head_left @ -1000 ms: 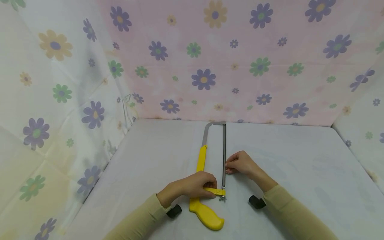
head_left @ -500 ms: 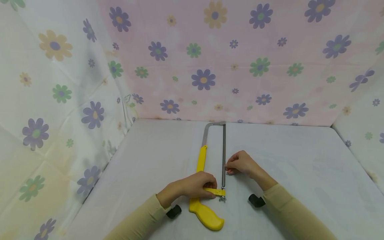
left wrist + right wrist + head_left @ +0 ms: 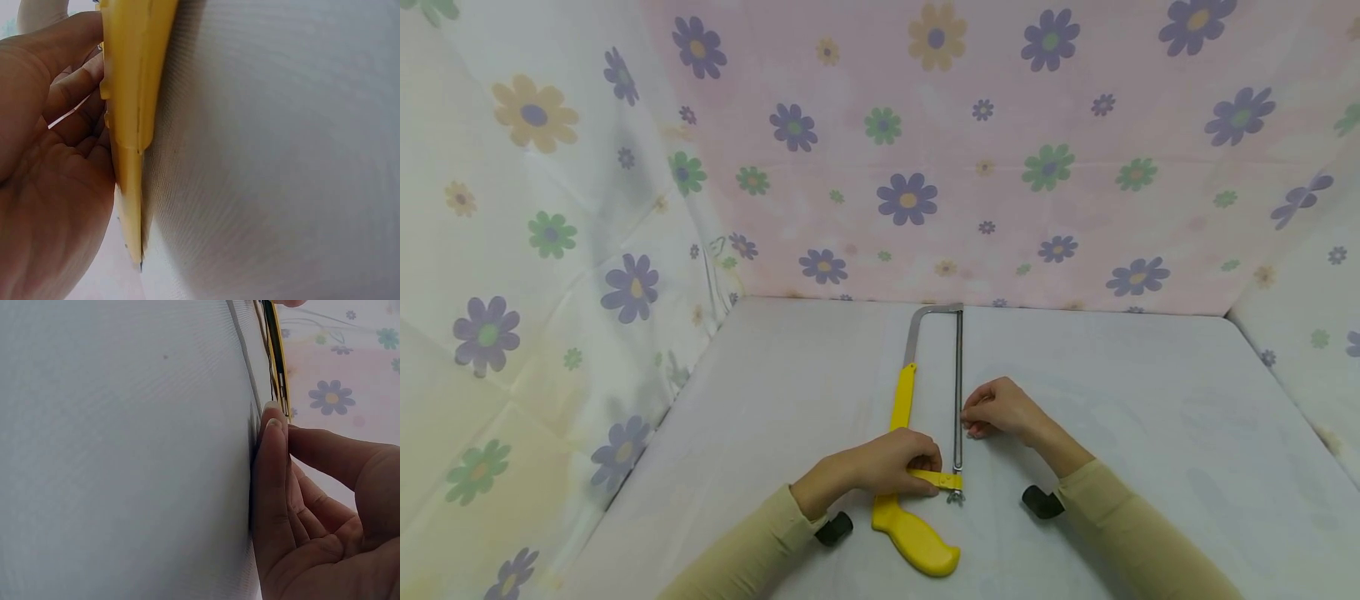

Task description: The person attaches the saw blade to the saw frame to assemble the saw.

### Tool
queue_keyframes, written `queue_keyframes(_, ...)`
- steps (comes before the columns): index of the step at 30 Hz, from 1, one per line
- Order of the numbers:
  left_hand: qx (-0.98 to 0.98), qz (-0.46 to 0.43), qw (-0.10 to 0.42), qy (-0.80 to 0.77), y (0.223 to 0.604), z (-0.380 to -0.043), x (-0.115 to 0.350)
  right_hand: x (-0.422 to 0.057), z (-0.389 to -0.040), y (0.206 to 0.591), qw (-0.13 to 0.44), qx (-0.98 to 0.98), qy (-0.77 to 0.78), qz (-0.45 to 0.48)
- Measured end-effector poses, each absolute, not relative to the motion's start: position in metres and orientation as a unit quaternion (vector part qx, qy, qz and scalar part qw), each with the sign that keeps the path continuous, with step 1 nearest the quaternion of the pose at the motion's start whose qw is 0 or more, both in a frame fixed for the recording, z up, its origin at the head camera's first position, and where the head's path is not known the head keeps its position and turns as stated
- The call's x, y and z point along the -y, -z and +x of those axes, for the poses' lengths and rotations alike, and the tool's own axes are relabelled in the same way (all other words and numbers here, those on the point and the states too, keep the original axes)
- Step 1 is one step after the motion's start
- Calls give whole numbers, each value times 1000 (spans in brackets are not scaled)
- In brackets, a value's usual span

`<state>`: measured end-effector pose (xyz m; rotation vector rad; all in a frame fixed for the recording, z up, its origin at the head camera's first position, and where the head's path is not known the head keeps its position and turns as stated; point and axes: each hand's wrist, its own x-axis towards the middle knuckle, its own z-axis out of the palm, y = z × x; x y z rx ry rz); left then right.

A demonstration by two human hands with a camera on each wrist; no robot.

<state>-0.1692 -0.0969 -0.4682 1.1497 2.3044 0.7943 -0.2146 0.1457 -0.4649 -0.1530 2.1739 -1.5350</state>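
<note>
A hacksaw (image 3: 917, 546) with a yellow handle and grey metal bow lies flat on the white table, its handle toward me. My left hand (image 3: 891, 460) grips the yellow frame above the handle, thumb along the short crosspiece (image 3: 946, 481). A wing nut (image 3: 955, 497) sits at the crosspiece's end. The dark blade (image 3: 958, 375) runs along the right side of the frame. My right hand (image 3: 1003, 410) pinches the blade's edge from the right with thumb and fingertips. In the left wrist view, the yellow frame (image 3: 134, 75) stands beside my left palm. Fingers hide part of the blade in the right wrist view.
The white table (image 3: 1135, 400) ends at a pink flowered cloth (image 3: 910, 125) behind, with a pale flowered cloth (image 3: 542, 292) on the left. Black wrist mounts (image 3: 1041, 502) hang below both sleeves.
</note>
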Motion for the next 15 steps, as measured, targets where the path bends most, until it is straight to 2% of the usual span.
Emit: queue_keyframes(15,-833,420,216,-290,471,-171,98,-144,-210,463,211,-824,522,-61)
